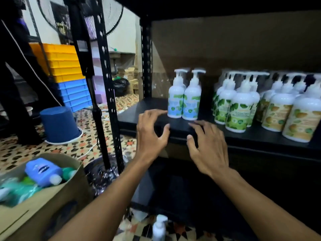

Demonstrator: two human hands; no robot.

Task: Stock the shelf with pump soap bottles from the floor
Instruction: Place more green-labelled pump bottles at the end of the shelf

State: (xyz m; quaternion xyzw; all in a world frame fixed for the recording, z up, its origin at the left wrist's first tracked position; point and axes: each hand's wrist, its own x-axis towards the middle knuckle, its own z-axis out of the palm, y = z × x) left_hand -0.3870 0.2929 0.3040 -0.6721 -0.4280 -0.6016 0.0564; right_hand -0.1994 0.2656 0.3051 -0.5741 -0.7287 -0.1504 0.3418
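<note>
Both forearms reach up and fwd from the bottom of the view toward the front edge of the black shelf (251,136). Left hand (152,134) is open, fingers spread and curled, holding nothing; its index tip sits right at the lower left side of the two blue-label pump bottles (184,100) — can't tell if it's actually touching. Thumb hangs just below the shelf lip. Right hand (208,145) is open too, palm down, fingers bent loosely, empty; its fingertips sit just in front of and below that same blue-label pair, thumb pointing left toward the other hand. The hands are near each other but apart.

The blue-label pair stands upright, side by side and touching, near the shelf's front edge, w/ bare shelf to its left. Right of the pair, after a gap, stand the green-leaf-label pump bottles (238,110) in rows, then the orange-fruit-label pump bottles (302,119) further right, all upright.

One more white pump bottle (159,228) stands on the patterned tile floor (22,152), below the shelf, between the two forearms. Left of the shelf, low down, an open cardboard box (40,213) holds a blue bottle (43,171) lying on its side plus greenish ones. Beyond the shelf's left upright post: an upturned blue bucket (60,123), and stacked yellow and blue bins (64,70).
</note>
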